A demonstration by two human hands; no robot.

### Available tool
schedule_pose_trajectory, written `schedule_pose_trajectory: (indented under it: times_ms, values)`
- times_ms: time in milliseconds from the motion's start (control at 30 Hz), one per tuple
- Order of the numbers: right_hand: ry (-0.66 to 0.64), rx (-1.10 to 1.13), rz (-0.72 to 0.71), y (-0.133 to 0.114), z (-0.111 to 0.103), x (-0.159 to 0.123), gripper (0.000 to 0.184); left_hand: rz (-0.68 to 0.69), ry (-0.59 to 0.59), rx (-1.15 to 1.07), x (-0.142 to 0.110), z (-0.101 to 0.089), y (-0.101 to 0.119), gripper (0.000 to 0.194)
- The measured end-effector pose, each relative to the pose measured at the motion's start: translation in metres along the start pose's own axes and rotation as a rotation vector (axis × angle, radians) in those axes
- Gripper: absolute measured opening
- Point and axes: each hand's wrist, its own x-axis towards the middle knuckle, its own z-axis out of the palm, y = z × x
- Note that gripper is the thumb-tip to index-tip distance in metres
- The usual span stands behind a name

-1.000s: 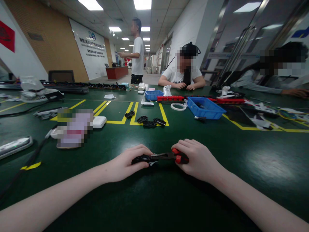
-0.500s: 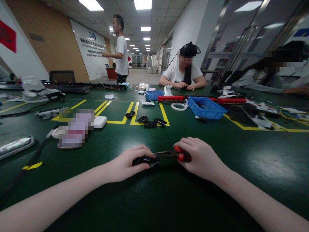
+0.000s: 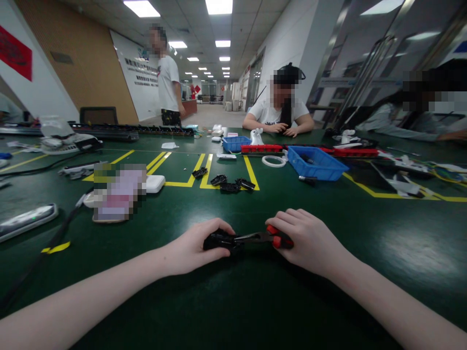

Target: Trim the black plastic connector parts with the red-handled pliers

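Pliers (image 3: 258, 237) with red handles are in the right hand (image 3: 302, 238), and its fingers are curled tight around those handles. The left hand (image 3: 193, 245) has a black part (image 3: 221, 239), with the thumb at the front and the other fingers over the top, so they are clamped on it. The black part is low over the dark green counter (image 3: 233, 301), between the two hands. The thin tip of the pliers points left and meets the end of the black part, but it is too small to tell if it bites on anything. Farther back, four black pieces (image 3: 229, 187) lie close to each other by the yellow tape (image 3: 251, 172). To their right are a white ring (image 3: 270, 164) and a big blue bin (image 3: 321, 172) with dark things in it. A small blue bin (image 3: 236, 144) is behind them, near a long red strip (image 3: 261, 148). On the left, a flat purple thing (image 3: 122, 194), all blurry, lies just beside a white box (image 3: 155, 183). Across the counter sits a person (image 3: 279, 114) in a white shirt and black headgear. Another person (image 3: 168, 85) stands farther off.
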Motion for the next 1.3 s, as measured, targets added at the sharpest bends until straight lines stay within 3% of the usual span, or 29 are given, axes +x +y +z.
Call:
schedule_pose_trajectory:
  times_ms: [367,633,1033,1300]
  values:
    - [0.056,-0.047,-0.043,0.001,0.002,0.0,0.027,0.054,-0.004,0.047,-0.002,0.001,0.005,0.033]
    - [0.097,-0.168,-0.127,-0.006,-0.001,-0.001,0.038,-0.017,0.003,-0.005,-0.002,0.0,0.012,0.046]
    - [0.119,-0.349,-0.162,-0.029,-0.01,0.003,0.031,0.04,-0.008,0.091,0.001,0.002,0.007,0.04]
    - [0.166,-0.295,-0.191,-0.022,-0.002,0.001,0.032,0.138,-0.011,0.113,0.003,0.001,0.0,0.033]
